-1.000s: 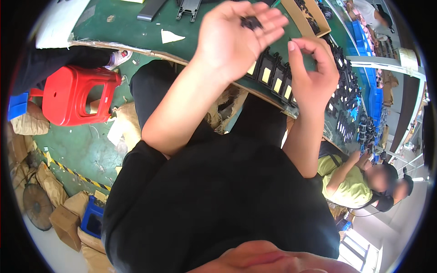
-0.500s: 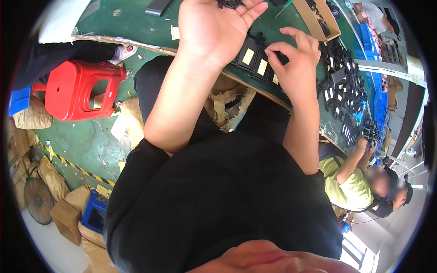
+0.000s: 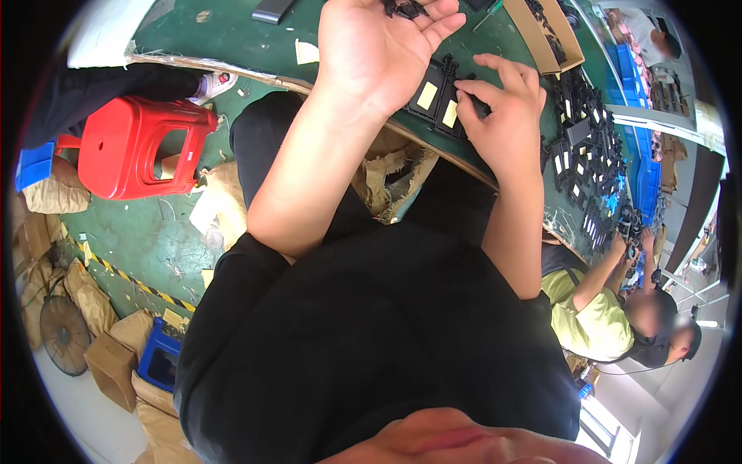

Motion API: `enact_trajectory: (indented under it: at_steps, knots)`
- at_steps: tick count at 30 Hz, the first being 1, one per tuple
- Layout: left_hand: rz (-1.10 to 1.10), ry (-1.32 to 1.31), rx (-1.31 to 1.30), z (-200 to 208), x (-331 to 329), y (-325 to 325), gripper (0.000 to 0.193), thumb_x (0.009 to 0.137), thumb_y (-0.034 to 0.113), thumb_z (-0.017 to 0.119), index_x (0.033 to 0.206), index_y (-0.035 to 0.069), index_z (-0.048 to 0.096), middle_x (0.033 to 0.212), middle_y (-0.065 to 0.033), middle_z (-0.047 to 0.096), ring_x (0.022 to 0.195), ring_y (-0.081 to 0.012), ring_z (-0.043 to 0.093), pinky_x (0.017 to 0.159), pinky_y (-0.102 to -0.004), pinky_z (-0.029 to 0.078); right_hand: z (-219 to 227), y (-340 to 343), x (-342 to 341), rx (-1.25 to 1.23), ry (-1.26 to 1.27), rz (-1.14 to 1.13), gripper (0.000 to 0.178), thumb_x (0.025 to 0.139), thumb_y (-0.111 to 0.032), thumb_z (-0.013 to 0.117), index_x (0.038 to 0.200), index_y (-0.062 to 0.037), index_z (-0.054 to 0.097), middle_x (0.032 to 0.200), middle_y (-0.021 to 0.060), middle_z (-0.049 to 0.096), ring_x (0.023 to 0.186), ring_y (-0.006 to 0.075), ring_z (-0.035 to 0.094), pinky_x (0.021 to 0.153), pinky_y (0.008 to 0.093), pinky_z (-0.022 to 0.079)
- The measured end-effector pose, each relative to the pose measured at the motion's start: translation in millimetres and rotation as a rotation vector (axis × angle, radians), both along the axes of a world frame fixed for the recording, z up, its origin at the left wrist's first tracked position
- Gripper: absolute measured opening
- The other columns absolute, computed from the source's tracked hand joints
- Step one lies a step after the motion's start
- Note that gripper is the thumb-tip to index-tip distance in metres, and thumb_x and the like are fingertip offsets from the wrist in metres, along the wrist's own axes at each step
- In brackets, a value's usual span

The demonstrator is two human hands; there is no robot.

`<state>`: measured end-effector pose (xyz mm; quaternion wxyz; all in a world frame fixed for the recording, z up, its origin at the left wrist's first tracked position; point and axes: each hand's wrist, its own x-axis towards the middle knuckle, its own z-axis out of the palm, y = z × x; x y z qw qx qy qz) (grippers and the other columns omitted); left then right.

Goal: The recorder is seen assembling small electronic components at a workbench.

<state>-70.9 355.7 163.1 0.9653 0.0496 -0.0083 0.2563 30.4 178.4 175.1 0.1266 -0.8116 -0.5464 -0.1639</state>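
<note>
My left hand (image 3: 379, 58) is palm up at the top of the view, with several small black plastic parts (image 3: 405, 9) lying on its fingers. Lower and to the right, my right hand (image 3: 506, 108) is closed in a pinch, thumb and forefinger tips close together. Anything between those tips is too small to make out. Beneath it on the green table lie flat black rectangular panels (image 3: 435, 81) with yellow labels, side by side near the edge. My right fingers partly cover them.
An open cardboard box (image 3: 568, 58) of black parts stands at the far right. Beside it lies a heap of black labelled pieces (image 3: 591, 143). A co-worker in a yellow-green shirt (image 3: 576, 313) works at the right. A red stool (image 3: 124, 151) stands on the left floor.
The view has shifted slightly. My left hand appears a little further right, still bearing the black parts; my right hand stays over the panels in a similar pinch.
</note>
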Motion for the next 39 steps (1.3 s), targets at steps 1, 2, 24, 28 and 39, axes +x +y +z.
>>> enact_trajectory:
  at_steps: [1,2,24,28,39]
  knots:
    - [0.003,0.003,0.002,0.0,-0.1,-0.5,0.017,0.098,0.018,0.057,0.104,0.003,0.063,0.095,-0.0076,0.063,0.095,-0.0263,0.063,0.098,-0.0425,0.052,0.6,0.0,-1.3,0.000,0.000,0.000,0.013,0.076,-0.013,0.081,0.089,-0.0159,0.084,0.126,0.0020,0.070,0.120,0.0297,0.058,0.096,0.0443,0.044]
    - [0.003,0.003,0.003,-1.3,0.0,-0.6,0.017,0.098,0.018,0.057,0.104,0.003,0.063,0.095,-0.0076,0.063,0.095,-0.0263,0.063,0.098,-0.0425,0.052,1.0,0.1,-2.5,-0.009,-0.012,0.000,0.013,0.076,-0.013,0.081,0.089,-0.0156,0.084,0.126,0.0022,0.071,0.120,0.0297,0.058,0.096,0.0444,0.044]
    - [-0.471,-0.319,-0.153,-8.4,13.8,-30.4,0.041,0.106,0.027,0.051,0.129,-0.007,0.054,0.137,-0.0244,0.063,0.124,-0.0300,0.062,0.107,-0.0404,0.049,37.6,7.9,-11.0,0.484,0.288,0.249,0.016,0.084,0.005,0.074,0.099,-0.0002,0.076,0.092,0.0074,0.075,0.084,0.0171,0.069,0.079,0.0304,0.055]
    - [-0.304,0.058,0.037,7.3,16.9,-47.9,0.043,0.104,0.027,0.053,0.131,-0.006,0.053,0.137,-0.0227,0.063,0.119,-0.0257,0.063,0.103,-0.0377,0.049,28.6,9.7,-10.0,0.481,0.359,0.099,0.017,0.084,0.000,0.078,0.101,-0.0028,0.076,0.084,0.0068,0.072,0.072,0.0169,0.066,0.068,0.0284,0.054]
    - [-0.225,0.030,0.119,-0.4,26.2,-53.6,0.041,0.101,0.030,0.053,0.117,-0.007,0.060,0.114,-0.0203,0.067,0.102,-0.0307,0.065,0.098,-0.0441,0.052,29.3,7.6,-9.5,0.378,0.282,-0.024,0.019,0.084,-0.003,0.080,0.102,-0.0039,0.075,0.087,0.0069,0.071,0.073,0.0177,0.065,0.064,0.0306,0.052]
